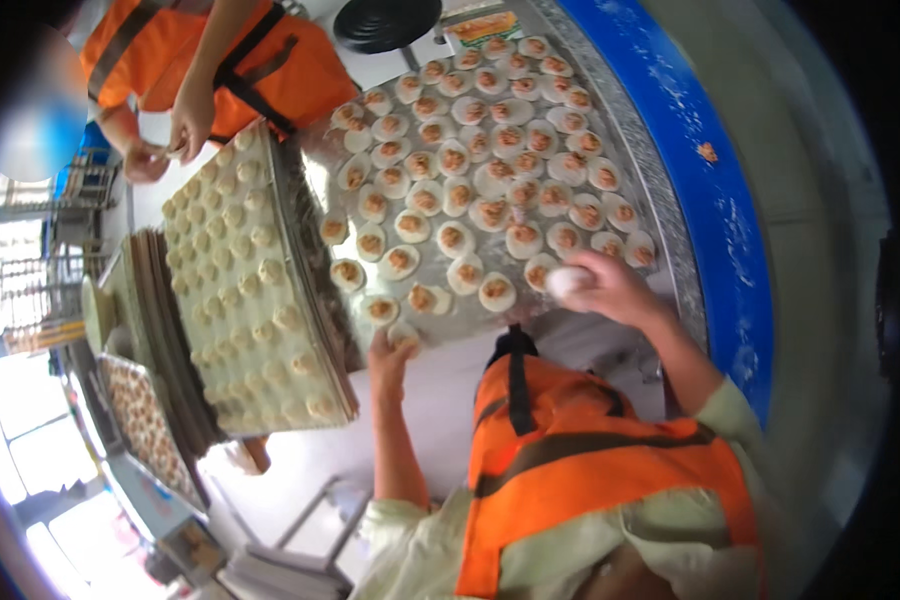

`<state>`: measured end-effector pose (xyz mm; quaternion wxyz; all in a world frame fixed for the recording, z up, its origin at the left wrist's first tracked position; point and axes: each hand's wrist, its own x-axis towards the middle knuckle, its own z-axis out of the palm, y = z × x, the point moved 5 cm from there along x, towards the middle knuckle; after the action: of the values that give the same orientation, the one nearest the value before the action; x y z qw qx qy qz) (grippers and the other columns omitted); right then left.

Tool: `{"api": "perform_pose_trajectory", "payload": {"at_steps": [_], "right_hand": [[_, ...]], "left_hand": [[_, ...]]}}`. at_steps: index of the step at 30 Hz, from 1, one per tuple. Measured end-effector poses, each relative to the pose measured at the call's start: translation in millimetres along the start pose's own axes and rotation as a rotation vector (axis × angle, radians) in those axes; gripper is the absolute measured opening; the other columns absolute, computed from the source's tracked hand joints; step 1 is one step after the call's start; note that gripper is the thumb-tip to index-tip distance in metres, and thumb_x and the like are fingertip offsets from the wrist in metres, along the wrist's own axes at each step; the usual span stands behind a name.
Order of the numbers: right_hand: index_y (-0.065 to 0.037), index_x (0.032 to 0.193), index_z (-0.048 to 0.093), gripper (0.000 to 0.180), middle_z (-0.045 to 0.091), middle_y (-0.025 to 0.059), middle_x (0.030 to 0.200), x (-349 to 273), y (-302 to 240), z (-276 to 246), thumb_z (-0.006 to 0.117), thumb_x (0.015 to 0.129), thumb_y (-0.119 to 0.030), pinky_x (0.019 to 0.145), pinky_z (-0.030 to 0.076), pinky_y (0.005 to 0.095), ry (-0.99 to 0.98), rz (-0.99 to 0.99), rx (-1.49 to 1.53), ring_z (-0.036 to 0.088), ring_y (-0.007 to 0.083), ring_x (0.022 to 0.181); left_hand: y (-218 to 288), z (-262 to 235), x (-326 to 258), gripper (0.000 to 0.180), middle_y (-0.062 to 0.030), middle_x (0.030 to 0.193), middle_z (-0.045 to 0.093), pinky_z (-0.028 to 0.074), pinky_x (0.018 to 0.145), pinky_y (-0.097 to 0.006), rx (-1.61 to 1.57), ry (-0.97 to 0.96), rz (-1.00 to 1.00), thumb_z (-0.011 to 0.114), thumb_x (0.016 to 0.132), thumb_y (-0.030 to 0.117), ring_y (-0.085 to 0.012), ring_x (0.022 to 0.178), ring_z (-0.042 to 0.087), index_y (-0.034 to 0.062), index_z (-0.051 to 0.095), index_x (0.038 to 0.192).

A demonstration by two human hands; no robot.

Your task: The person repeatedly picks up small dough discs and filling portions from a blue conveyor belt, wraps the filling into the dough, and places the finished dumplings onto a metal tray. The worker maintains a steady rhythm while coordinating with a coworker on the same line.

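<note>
At the bottom of the frame, the person's chest showed in an orange apron (590,470) over pale sleeves, with both forearms reaching upward toward the desk (450,400).

The left hand (390,352), at lower centre, had its fingertips pinched on one small filled dough round (402,333) at the near edge of a shiny metal tray (315,180); the grip looked closed on that piece, though the fingers hid most of it. The right hand (610,288), right of centre, was curled loosely around a pale, smooth ball of dough (567,280) that bulged out between thumb and fingers, held just above the tray's near right corner.

The tray filled the upper centre of the frame and carried many flat dough circles (470,190), each with a dab of brownish filling in its middle, lying open and close together.

Judging from this, the step in hand was closing filled rounds into balls. The next move would call for putting the finished ball down and lifting the pinched round cleanly without spilling its filling.

To the left, a second tray (270,400) held rows of closed, plain dough balls (240,270). At the upper left, a co-worker's hands (170,140) worked a piece of dough.
</note>
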<state>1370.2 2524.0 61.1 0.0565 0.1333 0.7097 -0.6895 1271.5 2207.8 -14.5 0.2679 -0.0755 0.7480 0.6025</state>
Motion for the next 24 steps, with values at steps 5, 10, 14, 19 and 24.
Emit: {"api": "perform_pose_trajectory", "payload": {"at_steps": [5,10,14,19,24], "right_hand": [[-0.002,0.091,0.052,0.03,0.057,0.0117,0.076,112,-17,110,0.061,0.069,-0.02,0.064,0.044,0.0334,-0.306,-0.188,-0.528,0.056,0.0231,0.071],[-0.005,0.083,0.056,0.021,0.055,0.0088,0.076,152,16,160,0.057,0.071,-0.022,0.061,0.043,0.0377,-0.175,-0.58,-1.096,0.053,0.0241,0.074],[-0.008,0.085,0.057,0.02,0.052,0.007,0.073,158,18,162,0.054,0.074,-0.024,0.06,0.043,0.0363,-0.03,-0.592,-1.254,0.05,0.0226,0.077],[-0.002,0.087,0.053,0.025,0.055,0.0146,0.074,160,4,159,0.039,0.083,-0.022,0.057,0.046,0.0355,-0.099,-0.471,-1.158,0.053,0.0263,0.075],[-0.004,0.086,0.051,0.017,0.056,0.015,0.072,154,-31,125,0.043,0.08,-0.018,0.052,0.045,0.0385,0.133,-0.427,-0.828,0.056,0.0293,0.065]], "left_hand": [[0,-21,3,0.038,-0.014,0.085,0.054,0.042,0.069,-0.032,0.42,0.264,0.21,0.058,0.063,0.003,-0.0226,0.077,0.052,-0.004,0.049,0.099],[-7,-38,-2,0.043,-0.0188,0.101,0.048,0.033,0.084,-0.039,0.589,0.557,0.368,0.06,0.065,0.006,-0.0312,0.097,0.043,-0.0031,0.046,0.105],[1,-35,-12,0.039,-0.0173,0.104,0.047,0.036,0.081,-0.037,0.519,0.693,0.371,0.057,0.068,0.006,-0.0299,0.098,0.044,-0.0019,0.047,0.104],[29,-33,-8,0.036,-0.0149,0.104,0.048,0.04,0.076,-0.033,0.465,0.689,0.45,0.056,0.068,0.005,-0.0278,0.097,0.045,-0.0007,0.048,0.103],[68,0,22,0.033,-0.0111,0.103,0.048,0.041,0.075,-0.032,0.495,0.53,0.552,0.052,0.068,-0.001,-0.0239,0.093,0.047,0.0011,0.049,0.101]]}}
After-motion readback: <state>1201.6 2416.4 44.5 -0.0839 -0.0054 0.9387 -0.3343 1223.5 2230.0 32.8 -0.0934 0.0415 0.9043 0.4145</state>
